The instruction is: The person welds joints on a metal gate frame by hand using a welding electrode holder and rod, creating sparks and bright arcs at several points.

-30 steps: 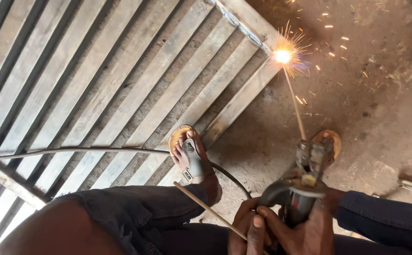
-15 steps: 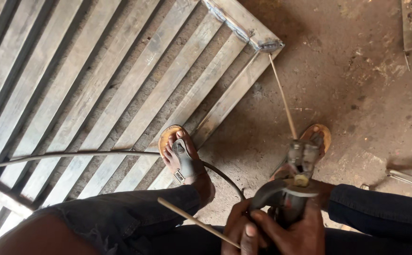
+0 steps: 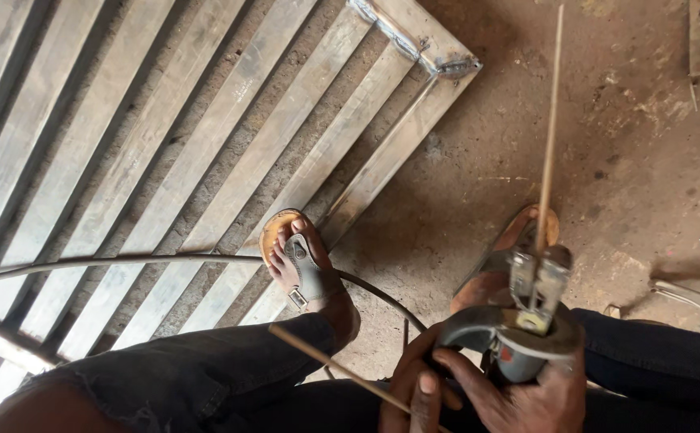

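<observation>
Down between my knees, my right hand (image 3: 538, 393) is wrapped tight round the electrode holder (image 3: 526, 321), whose clamp grips a long welding rod (image 3: 550, 120) pointing up and away over the dirt floor (image 3: 606, 160). My left hand (image 3: 418, 393) sits just beside it, fingers (image 3: 426, 401) pinched on a second rod (image 3: 330, 365) slanting across my jeans. A cable (image 3: 125, 261) curves over the metal frame (image 3: 206, 144) (its welded corner lies far from the rod's tip), past my sandalled foot (image 3: 302, 261).

A slatted metal frame (image 3: 206, 160) lies flat on the dirt floor (image 3: 623, 144).
</observation>
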